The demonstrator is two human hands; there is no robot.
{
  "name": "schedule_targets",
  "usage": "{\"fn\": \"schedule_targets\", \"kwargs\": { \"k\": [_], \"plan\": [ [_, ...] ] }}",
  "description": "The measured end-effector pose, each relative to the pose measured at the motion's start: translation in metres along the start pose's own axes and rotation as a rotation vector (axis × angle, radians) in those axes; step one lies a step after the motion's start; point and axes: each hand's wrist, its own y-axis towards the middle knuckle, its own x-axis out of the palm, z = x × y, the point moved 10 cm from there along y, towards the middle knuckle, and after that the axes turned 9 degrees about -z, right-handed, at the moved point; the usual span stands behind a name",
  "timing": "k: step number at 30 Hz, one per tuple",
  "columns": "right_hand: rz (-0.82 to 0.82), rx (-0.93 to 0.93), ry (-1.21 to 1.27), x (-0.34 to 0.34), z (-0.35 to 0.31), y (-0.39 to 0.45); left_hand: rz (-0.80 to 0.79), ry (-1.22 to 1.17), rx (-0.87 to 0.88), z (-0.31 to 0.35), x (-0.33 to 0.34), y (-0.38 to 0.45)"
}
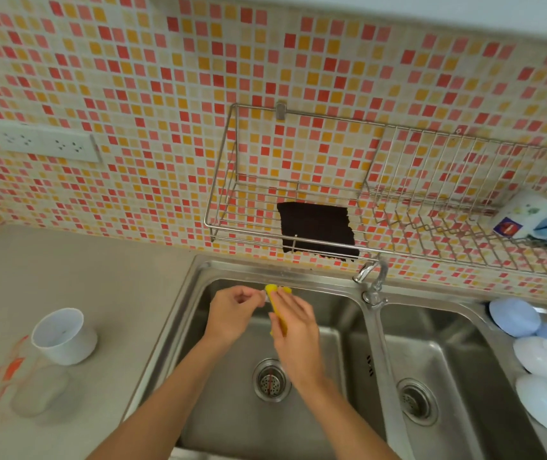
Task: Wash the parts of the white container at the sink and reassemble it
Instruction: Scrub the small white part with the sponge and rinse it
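Over the left basin of the steel sink, my right hand grips a yellow sponge and holds it against a small pale part. My left hand pinches that part between thumb and fingers; most of the part is hidden by both hands. The white container's cup lies tilted on the grey counter at the left, its mouth facing up and left. A clear piece with orange print lies beside the cup, blurred.
The tap stands between the two basins, no water visibly running. A wire rack hangs on the tiled wall with a black cloth and a small bottle. Several round blue and white plastic lids sit right of the sink.
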Motion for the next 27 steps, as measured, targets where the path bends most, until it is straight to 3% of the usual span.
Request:
{"fn": "schedule_targets", "kwargs": {
  "k": [5,9,13,17,20,23,27],
  "plan": [
    [-0.041,-0.009,-0.026,-0.007,0.025,0.025,-0.028,-0.021,-0.019,-0.007,0.014,0.006],
    [-0.191,-0.122,-0.141,0.002,0.031,0.036,-0.043,0.096,-0.030,-0.012,0.019,0.011],
    [-0.396,-0.137,-0.157,0.014,0.045,0.044,-0.127,0.439,0.180,0.009,0.032,0.009],
    [-0.471,-0.135,-0.132,0.011,0.047,0.051,-0.199,0.639,0.369,0.026,0.046,0.006],
    [-0.407,-0.093,-0.069,0.000,0.049,0.059,-0.090,0.527,0.342,0.033,0.034,0.007],
    [-0.163,0.038,0.109,-0.023,0.058,0.056,-0.003,0.247,0.199,0.024,0.021,0.011],
    [-0.082,-0.076,0.078,-0.015,0.024,0.035,-0.086,0.100,0.144,0.016,0.029,0.018]
  ]
}}
